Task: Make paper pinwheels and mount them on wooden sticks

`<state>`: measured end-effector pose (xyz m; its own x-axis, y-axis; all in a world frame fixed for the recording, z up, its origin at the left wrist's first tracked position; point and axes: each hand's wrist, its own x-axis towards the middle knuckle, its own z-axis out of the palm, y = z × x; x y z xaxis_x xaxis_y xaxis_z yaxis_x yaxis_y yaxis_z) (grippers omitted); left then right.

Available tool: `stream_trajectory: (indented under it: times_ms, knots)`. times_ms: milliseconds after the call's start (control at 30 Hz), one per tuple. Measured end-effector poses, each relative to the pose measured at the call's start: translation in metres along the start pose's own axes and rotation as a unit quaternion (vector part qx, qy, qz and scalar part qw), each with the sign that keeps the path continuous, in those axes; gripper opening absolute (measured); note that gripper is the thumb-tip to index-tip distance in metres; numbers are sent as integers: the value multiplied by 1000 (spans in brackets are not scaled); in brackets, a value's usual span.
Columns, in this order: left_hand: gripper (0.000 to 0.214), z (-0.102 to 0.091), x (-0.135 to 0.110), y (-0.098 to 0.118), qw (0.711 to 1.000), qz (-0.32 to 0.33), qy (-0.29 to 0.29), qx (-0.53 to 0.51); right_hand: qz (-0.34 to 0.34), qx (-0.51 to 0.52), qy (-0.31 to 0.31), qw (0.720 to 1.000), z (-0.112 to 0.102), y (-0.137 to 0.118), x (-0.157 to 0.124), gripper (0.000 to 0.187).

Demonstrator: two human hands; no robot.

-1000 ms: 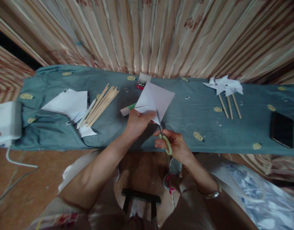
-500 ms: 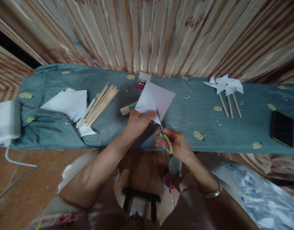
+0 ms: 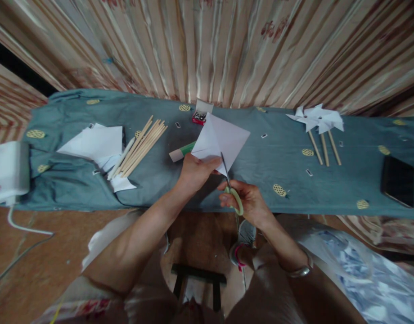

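Head view, scissors (image 3: 228, 181), long axis pointing forward-left

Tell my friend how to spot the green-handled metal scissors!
Find the long blue-green patterned tablecloth. Near its front edge, the person's bare right hand holds the scissors, blades at a white paper sheet. Unlike the straight wooden sticks further left, they have pale-green finger loops.

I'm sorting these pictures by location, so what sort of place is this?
Possibly a room at home, used for papercraft: patterned curtains hang at the back, white paper pinwheels lie to the right, and green-handled scissors are in hand.
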<state>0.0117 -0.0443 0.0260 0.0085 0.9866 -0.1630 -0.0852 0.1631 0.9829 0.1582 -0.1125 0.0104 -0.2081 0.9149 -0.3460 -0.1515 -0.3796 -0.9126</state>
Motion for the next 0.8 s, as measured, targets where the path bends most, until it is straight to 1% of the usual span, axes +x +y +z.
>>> stream_trajectory:
  times_ms: [167,333,467,567,800]
  knots:
    - [16,0,-1,-1,1000,1,-10,-2,-7,-15,13,1000,2,-3,0,35]
    - [16,1,-2,0,1000,-10,-11,-2,-11,-12,9,1000,0,-1,1,38]
    - [14,0,-3,1,1000,-10,-16,-6,-7,-1,-1,1000,-1,0,2,36]
    - [14,0,-3,1,1000,-7,-16,-1,0,5,5,1000,0,-1,1,34]
    - [13,1,-4,0,1000,-11,-13,0,-16,-17,8,1000,0,1,1,35]
